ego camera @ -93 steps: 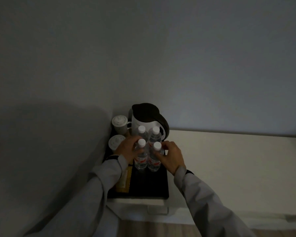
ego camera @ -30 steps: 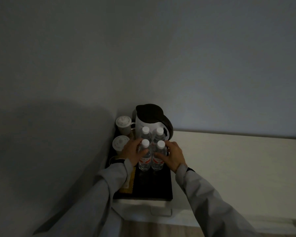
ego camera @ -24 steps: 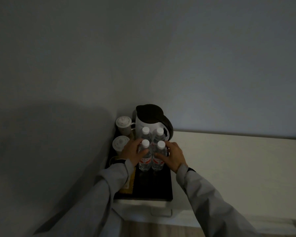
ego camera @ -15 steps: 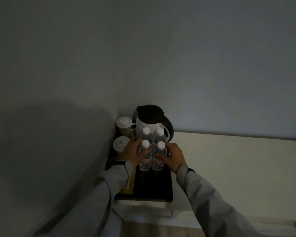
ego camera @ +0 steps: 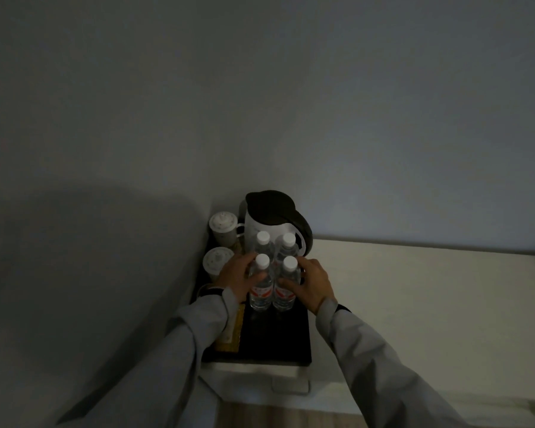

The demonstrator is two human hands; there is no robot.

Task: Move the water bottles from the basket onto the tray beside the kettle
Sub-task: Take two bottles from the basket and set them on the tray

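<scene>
Hotel room: kettle [ego camera: 272, 223], lidded cups [ego camera: 223, 227], tray [ego camera: 275, 341].

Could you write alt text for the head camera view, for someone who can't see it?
Two hands, left hand and right hand, cup four upright water bottles standing on a dark tray before a white kettle. Two lidded cups sit left, in dim light.

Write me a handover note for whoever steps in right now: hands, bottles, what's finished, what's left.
Left hand: wrapped round the near-left bottle.
Right hand: wrapped round the near-right bottle.
Two far bottles stand upright just behind them, in front of the kettle. All four sit in a tight block on the black tray.
Done: four bottles on the tray.
Left: release both hands; the basket is out of view, so check it for more bottles.
</scene>
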